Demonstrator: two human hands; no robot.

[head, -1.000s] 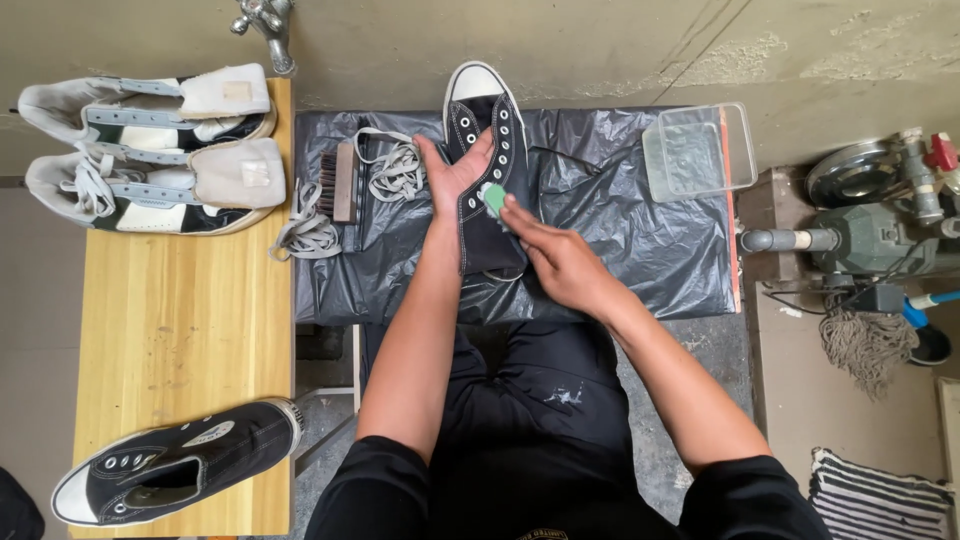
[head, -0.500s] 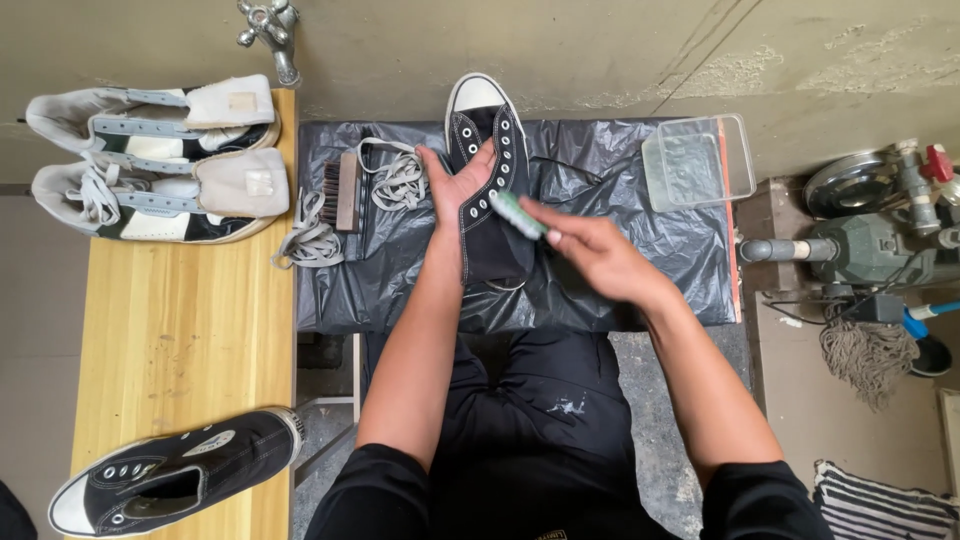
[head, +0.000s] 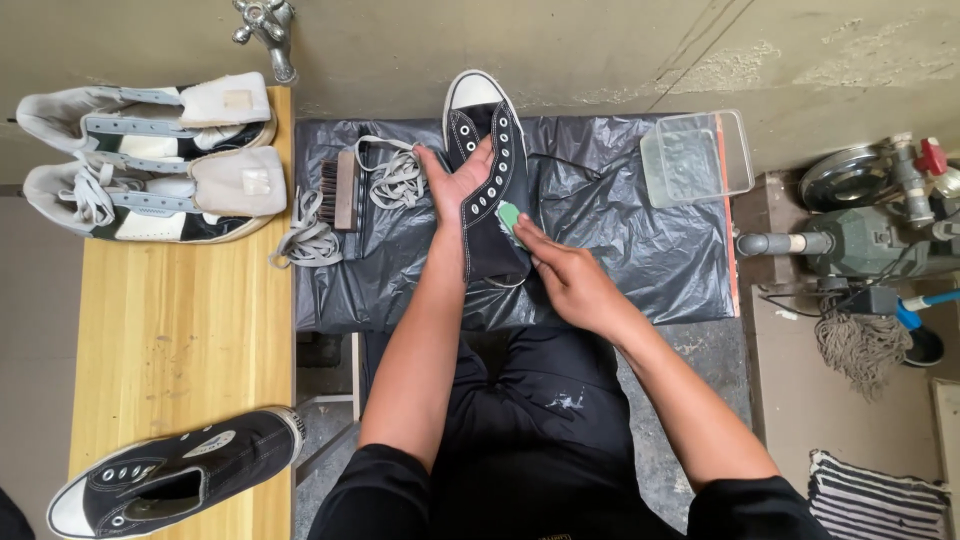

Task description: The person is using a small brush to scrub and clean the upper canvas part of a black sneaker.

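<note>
Laces (head: 395,180) and a wooden brush (head: 340,190) lie on the tabletop (head: 640,270) just left of the left hand (head: 455,185), whose fingers press open-palmed inside the black high-top sneaker (head: 485,170). Touching the sneaker's right side, the right hand (head: 570,280) has its fingers gripping a small green brush (head: 508,216).

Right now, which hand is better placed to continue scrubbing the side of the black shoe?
Right hand: it holds the green tool against the black shoe. Left hand lies flat, steadying it.
</note>
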